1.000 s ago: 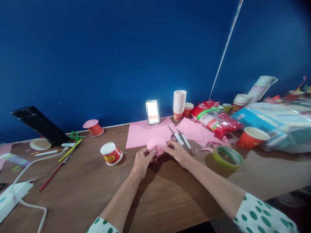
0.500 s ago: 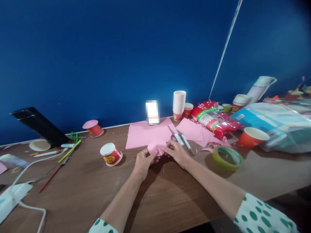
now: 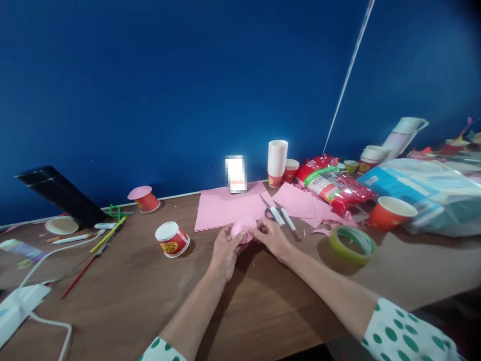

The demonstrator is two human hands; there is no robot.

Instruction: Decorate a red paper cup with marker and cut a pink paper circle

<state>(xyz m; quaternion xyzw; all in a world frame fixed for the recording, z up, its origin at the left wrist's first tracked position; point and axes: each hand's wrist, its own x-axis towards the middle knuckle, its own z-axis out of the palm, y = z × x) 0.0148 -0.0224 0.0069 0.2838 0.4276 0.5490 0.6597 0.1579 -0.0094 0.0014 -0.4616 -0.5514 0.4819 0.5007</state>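
A round pink paper disc [image 3: 243, 225] is held up over the table's middle between both hands. My left hand [image 3: 226, 250] pinches its lower left edge, thumb on the face. My right hand [image 3: 272, 239] grips it from the right with thumb and fingers. Behind the disc lies a large pink paper sheet [image 3: 218, 205]. Scissors [image 3: 273, 213] and a white marker [image 3: 288, 220] rest just beyond my right hand. Left of my hands a red and white paper cup [image 3: 172, 239] stands on the table.
At the back left is a red cup [image 3: 146, 201] topped with a pink disc. Yellow-green tape [image 3: 351, 245], an orange cup [image 3: 391, 213] and a red paper-cup bag [image 3: 326, 180] occupy the right. A stack of cups [image 3: 277, 160] stands by the wall. A white power strip [image 3: 22, 306] is at left.
My left hand and the pink disc have shifted slightly right, and the left thumb has slid a little over the disc. My right hand has barely moved.
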